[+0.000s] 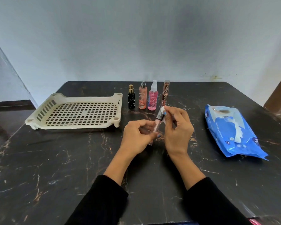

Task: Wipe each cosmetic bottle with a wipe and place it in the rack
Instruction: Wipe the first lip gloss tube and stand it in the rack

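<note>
Head view: left hand (pixel 137 135) has its grip clenched around the lower part of a slim pink cosmetic tube (pixel 156 125), tilted above the table (pixel 55 168). Right hand (pixel 177 127) pinches a white wipe (pixel 162 111) against the tube's dark cap. Beyond stand four bottles (pixel 143 97); left lies the cream rack (pixel 75 111), right the blue wipe pack (pixel 230 132).

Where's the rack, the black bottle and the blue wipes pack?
rack (pixel 39 122): head view, front-left rim.
black bottle (pixel 131 99): head view, middle of its body.
wipes pack (pixel 243 143): head view, blue wrapper near the front.
</note>
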